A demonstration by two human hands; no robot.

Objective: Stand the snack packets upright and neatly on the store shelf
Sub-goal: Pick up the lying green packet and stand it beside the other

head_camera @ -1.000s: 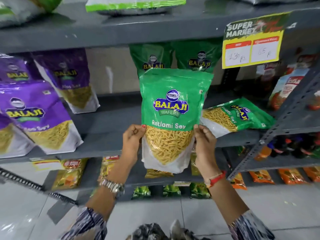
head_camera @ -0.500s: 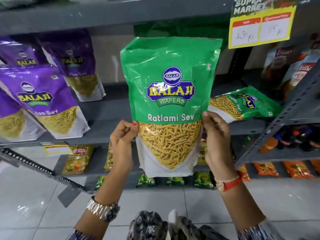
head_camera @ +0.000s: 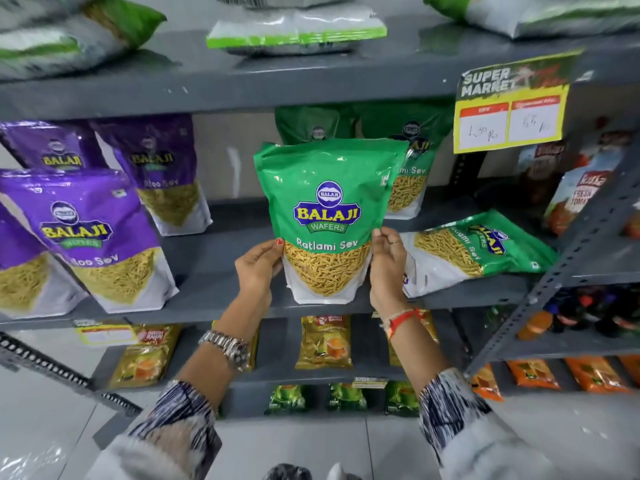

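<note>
A green Balaji Ratlami Sev packet (head_camera: 329, 202) stands upright near the front edge of the grey middle shelf (head_camera: 214, 271). My left hand (head_camera: 258, 268) grips its lower left side and my right hand (head_camera: 388, 268) its lower right side. Behind it two more green packets (head_camera: 412, 161) stand upright at the back. To the right another green packet (head_camera: 474, 251) lies flat on its side. Purple Aloo Sev packets (head_camera: 93, 233) stand leaning on the left part of the same shelf.
A yellow price sign (head_camera: 509, 112) hangs from the upper shelf, which carries flat bags (head_camera: 294, 32). An adjoining grey rack (head_camera: 588, 244) with tomato snack bags stands at the right. Yellow packets (head_camera: 325, 341) and small green packets sit on lower shelves.
The green packet was held up in front of the shelf; now both hands have moved it down and inward, and its base rests on the middle shelf.
</note>
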